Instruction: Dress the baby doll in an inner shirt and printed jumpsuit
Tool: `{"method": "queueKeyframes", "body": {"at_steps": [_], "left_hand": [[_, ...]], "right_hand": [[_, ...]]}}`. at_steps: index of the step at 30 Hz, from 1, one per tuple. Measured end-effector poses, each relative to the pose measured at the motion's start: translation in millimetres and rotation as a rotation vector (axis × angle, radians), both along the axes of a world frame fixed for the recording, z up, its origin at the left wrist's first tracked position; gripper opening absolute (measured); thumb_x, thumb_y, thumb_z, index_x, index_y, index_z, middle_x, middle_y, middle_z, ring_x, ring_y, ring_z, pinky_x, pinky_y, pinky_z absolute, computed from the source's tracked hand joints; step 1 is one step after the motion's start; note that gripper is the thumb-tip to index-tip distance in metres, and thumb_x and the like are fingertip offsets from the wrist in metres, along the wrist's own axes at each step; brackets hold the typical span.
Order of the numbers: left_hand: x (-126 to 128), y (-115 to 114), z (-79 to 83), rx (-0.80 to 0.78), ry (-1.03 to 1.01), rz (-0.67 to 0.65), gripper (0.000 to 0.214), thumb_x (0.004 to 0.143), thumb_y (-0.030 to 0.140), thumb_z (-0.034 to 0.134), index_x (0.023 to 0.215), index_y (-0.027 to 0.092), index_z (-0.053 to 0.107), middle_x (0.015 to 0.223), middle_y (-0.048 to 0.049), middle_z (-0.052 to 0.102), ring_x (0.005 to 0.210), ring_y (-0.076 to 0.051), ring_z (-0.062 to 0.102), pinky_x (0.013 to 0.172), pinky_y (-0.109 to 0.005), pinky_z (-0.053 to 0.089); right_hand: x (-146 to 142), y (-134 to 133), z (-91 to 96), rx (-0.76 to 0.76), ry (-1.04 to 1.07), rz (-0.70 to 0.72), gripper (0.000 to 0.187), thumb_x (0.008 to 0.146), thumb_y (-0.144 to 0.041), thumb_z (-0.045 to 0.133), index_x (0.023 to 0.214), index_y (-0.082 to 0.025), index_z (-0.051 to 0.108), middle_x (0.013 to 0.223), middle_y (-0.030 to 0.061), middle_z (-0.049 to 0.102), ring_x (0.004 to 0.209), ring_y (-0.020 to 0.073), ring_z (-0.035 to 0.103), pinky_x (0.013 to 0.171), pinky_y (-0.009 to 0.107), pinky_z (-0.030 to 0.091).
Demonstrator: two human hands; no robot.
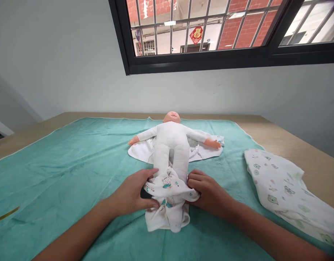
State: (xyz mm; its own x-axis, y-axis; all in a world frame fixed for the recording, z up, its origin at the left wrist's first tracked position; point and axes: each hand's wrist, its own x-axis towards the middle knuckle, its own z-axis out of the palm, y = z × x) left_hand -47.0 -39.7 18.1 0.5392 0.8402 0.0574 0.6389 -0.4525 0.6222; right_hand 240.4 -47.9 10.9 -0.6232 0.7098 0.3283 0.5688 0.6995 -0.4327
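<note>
A baby doll (171, 139) with a white cloth body lies on its back on a teal blanket (74, 163), arms spread, head toward the wall. Under its torso is an open white garment (202, 152). Small printed white trousers (168, 203) are bunched around the doll's lower legs. My left hand (132, 194) grips the left side of the trousers' waistband, fingers curled round the cloth. My right hand (207, 190) grips the right side of the waistband the same way.
Another printed white baby garment (281, 186) lies flat at the right on the blanket's edge. The blanket covers a wooden table (292, 139) set against a grey wall. A barred window (210, 32) is above.
</note>
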Motion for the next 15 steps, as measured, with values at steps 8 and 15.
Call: {"method": "queueKeyframes", "body": {"at_steps": [8,15], "left_hand": [[4.1,-0.4,-4.4,-0.032,-0.061,0.065,0.052,0.075,0.038,0.070,0.122,0.023,0.055,0.081,0.0035,0.057,0.072,-0.014,0.053,0.066,-0.025,0.042],[7.6,-3.4,-3.8,-0.234,-0.266,0.106,0.039,0.073,0.036,0.071,0.104,0.020,0.053,0.083,0.0028,0.053,0.074,-0.013,0.049,0.065,-0.023,0.041]], "right_hand": [[2.8,1.7,-6.6,0.138,-0.041,-0.009,0.033,0.085,-0.020,0.056,0.058,-0.020,0.038,0.057,-0.0016,0.048,0.058,0.0131,0.040,0.060,0.027,0.029],[5.6,-0.1,-2.4,-0.227,0.195,-0.013,0.025,0.081,-0.030,0.065,0.069,-0.019,0.045,0.073,-0.0016,0.053,0.066,0.0111,0.046,0.059,0.022,0.036]]}}
